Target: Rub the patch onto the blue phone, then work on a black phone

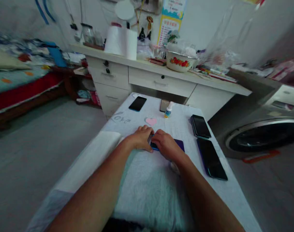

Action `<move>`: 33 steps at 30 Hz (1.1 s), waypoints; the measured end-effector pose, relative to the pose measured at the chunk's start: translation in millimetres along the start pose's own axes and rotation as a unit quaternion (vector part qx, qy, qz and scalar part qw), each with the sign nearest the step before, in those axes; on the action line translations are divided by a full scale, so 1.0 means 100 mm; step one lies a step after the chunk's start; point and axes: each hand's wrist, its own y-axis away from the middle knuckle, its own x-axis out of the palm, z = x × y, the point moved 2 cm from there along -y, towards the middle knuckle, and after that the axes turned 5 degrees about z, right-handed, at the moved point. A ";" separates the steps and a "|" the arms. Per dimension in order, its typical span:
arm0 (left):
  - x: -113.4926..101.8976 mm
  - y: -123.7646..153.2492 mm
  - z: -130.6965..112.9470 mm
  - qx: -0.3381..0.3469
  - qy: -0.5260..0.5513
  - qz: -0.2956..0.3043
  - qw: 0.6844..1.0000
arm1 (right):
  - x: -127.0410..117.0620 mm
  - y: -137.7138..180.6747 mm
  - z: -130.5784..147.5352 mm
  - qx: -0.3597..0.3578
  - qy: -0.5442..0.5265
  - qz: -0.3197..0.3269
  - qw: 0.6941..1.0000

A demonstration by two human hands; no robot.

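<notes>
My left hand [141, 138] curls round the left end of a blue-edged smartphone [154, 147] lying on the white cloth in front of me. Over the phone, my right hand [164, 143] is closed, its fingers pressed together at the phone's surface. Whatever it pinches is hidden. A flat purple object [180, 144] shows to the right of that hand; I cannot tell if it belongs to the phone. Beyond the hands stands a small white bottle [168, 110], next to another phone [164, 105]. A pink heart is printed on the cloth.
A black phone [137, 103] lies at the table's far left. On the right are stacked phones [201, 126] and a larger dark tablet-like device [211, 158]. Folded white material [98, 151] lies along the left edge. A white counter [161, 68] and a washing machine [265, 119] stand beyond.
</notes>
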 end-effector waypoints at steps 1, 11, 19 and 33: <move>0.00 0.00 0.00 0.003 0.001 -0.002 1.000 | 0.00 0.02 0.02 0.003 -0.005 0.005 1.000; 0.02 -0.03 0.04 0.015 0.011 -0.018 1.000 | -0.02 0.10 0.08 -0.042 -0.022 0.035 0.998; 0.01 -0.04 0.05 0.021 0.012 -0.008 1.000 | -0.10 0.19 0.01 -0.047 0.006 0.057 0.997; 0.00 -0.02 0.03 0.022 0.010 -0.003 1.000 | -0.04 0.13 0.17 -0.025 0.006 0.042 0.999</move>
